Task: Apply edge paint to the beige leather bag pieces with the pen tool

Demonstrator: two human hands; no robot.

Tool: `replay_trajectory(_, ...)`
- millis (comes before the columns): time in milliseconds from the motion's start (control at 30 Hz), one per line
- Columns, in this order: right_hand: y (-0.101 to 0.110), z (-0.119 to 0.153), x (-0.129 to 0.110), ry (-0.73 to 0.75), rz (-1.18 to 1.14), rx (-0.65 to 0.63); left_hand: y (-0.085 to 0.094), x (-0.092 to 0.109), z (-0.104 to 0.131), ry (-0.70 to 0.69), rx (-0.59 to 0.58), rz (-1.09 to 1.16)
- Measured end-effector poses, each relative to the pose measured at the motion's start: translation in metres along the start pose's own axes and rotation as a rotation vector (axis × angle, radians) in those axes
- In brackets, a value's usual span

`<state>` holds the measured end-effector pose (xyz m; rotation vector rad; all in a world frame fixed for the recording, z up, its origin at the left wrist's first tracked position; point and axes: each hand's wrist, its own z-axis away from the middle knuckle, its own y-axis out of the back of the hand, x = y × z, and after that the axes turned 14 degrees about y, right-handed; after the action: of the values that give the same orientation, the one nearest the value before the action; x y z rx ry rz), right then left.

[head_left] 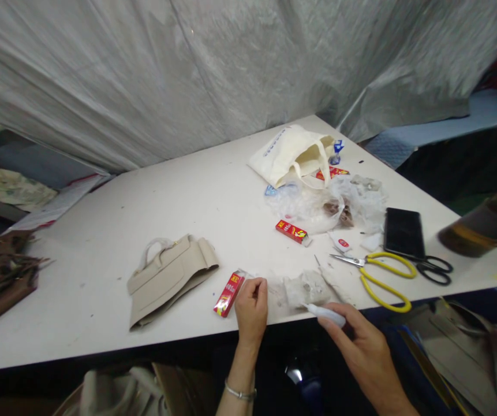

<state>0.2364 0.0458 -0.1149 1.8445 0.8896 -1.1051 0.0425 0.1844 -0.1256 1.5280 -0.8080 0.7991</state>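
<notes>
My right hand (pixel 363 341) grips a small white glue bottle (pixel 328 315) at the table's front edge, its narrow nozzle pointing left. Just beyond the nozzle lies a clear plastic bag of small parts (pixel 304 289). My left hand (pixel 251 309) is closed near the front edge; what its fingers hold, if anything, is hidden. A red box (pixel 229 293) lies right beside its left side. Farther left, a beige handbag piece (pixel 172 280) with a handle rests on the table. Yellow-handled scissors (pixel 387 271) lie beyond my right hand.
A cream cloth bag (pixel 291 153) lies at the back, with crumpled plastic bags (pixel 309 202) and another red box (pixel 291 231) in front. A black phone (pixel 404 232) and a jar of brownish liquid (pixel 473 231) are at right. Brown leather pieces (pixel 3 277) sit far left.
</notes>
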Motion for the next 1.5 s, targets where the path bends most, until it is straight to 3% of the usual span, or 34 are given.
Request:
replay_trajectory(133, 0.001, -0.005, 0.004, 0.195, 0.119, -0.041, -0.003, -0.003, 0.004, -0.011, -0.032, -0.033)
replay_trajectory(333, 0.001, -0.012, 0.001, 0.330, 0.210, -0.067, -0.002, -0.007, 0.008, -0.027, -0.027, -0.066)
replay_trajectory(1500, 0.006, -0.033, -0.016, 0.558, 0.424, -0.172, -0.004, -0.006, 0.008, -0.078, -0.009, -0.113)
